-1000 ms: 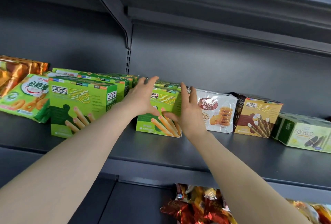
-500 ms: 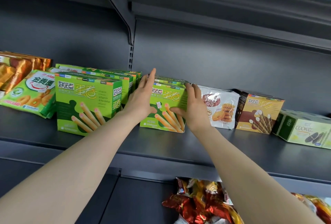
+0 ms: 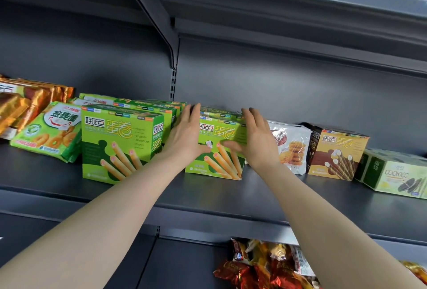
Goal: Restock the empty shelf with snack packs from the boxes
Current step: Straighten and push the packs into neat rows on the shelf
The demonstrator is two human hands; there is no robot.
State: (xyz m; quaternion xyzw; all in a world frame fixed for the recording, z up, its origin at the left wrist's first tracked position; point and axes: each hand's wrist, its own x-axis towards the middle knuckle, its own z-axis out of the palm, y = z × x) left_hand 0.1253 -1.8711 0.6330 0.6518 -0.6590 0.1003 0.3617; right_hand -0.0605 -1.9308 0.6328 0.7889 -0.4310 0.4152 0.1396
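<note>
Green box stands on the half-filled shelf; my left grip and right grip, flat and unclenched, press its sides. Bare stretches remain to fill.

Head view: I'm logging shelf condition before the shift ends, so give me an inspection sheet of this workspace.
Surface: dark shelf, partly stocked.
Job's things: green egg-roll box standing between both hands; more green boxes left of it.
Clutter: white biscuit bag right of it.
Hands: left hand and right hand flat against the box's sides.
Cables: nothing seen.
Surroundings: red wrappers on the shelf below.
</note>
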